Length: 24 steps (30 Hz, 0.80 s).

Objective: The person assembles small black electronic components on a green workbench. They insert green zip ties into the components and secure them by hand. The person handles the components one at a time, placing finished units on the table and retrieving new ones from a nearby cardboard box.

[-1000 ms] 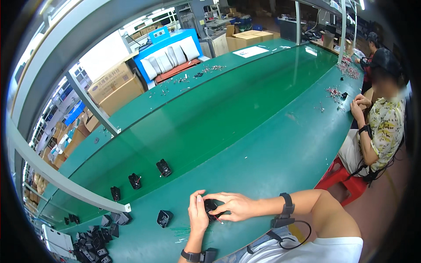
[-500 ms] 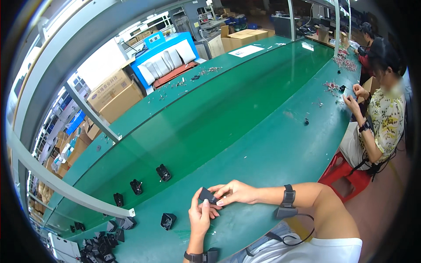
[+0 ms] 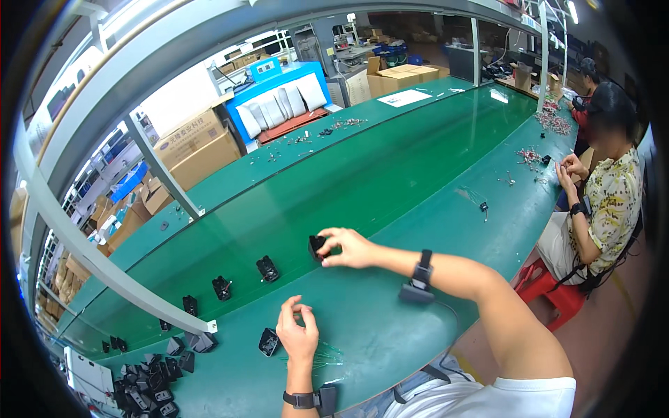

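Note:
My right hand (image 3: 350, 248) reaches out over the green belt and grips a small black plastic part (image 3: 317, 246), which sits at the belt's near side. My left hand (image 3: 297, 331) stays low on the near bench, fingertips pinched together over thin metal pins (image 3: 322, 357); I cannot tell if it holds one. Another black part (image 3: 269, 341) lies just left of that hand. Three more black parts (image 3: 267, 268) (image 3: 221, 287) (image 3: 189, 304) stand in a row on the belt, left of my right hand.
A heap of black parts (image 3: 150, 390) fills the lower left corner. A grey frame post (image 3: 125, 289) crosses the bench at left. A seated person (image 3: 608, 195) works at the right end with small parts (image 3: 533, 155). Cardboard boxes (image 3: 198, 143) and a blue machine (image 3: 279, 104) stand beyond the belt.
My right hand has left the left hand and carried the black part up and outward onto the belt. My left hand has dropped back toward the pins.

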Each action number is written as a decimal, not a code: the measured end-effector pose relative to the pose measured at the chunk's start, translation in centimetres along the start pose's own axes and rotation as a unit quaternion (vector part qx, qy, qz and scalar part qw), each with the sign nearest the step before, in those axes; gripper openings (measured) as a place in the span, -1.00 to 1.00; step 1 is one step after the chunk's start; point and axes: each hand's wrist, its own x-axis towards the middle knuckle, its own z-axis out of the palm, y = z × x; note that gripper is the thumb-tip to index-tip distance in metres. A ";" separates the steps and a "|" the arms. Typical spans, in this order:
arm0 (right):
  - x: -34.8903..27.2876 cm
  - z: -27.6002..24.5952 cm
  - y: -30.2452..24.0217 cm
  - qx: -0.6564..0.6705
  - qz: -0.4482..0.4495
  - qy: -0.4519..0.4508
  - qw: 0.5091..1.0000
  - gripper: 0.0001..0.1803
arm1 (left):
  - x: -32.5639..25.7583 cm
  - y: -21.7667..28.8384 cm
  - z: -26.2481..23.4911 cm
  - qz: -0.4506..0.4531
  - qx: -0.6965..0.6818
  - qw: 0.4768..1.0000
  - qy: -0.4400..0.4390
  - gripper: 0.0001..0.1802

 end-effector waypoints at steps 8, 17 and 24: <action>4.1 0.9 2.9 -0.249 -0.004 -0.112 0.962 -0.60 | 1.0 -3.6 -2.0 0.056 0.106 0.991 0.061 -0.77; -5.5 -6.2 0.5 -0.327 -0.015 0.022 0.945 -0.61 | 1.0 -2.9 -8.9 -0.158 0.328 0.925 -0.111 -0.20; -20.6 -21.6 1.4 -0.464 0.349 0.182 0.793 -0.50 | 1.3 -3.4 -10.2 -0.240 0.276 0.898 -0.246 -0.17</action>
